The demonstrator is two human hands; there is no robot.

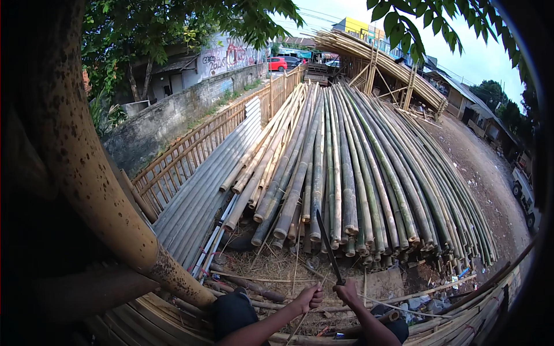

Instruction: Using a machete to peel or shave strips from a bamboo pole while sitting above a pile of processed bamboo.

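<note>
Dark, the machete (329,248) is clamped in the right hand's (348,292) grip; what the curled left hand (309,298) holds, I cannot tell.

Dull metal is seen in the long dark blade (328,245), smooth woody skin on the grey-green bamboo poles (350,173), and rough, stained masonry in the low grey wall (164,126).

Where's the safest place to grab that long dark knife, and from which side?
Probably grip the long knife at its handle end, coming from the person's own side: its narrow blade points away from the body, toward the bamboo poles. The right hand closes around that near end, mostly hiding the handle.
</note>
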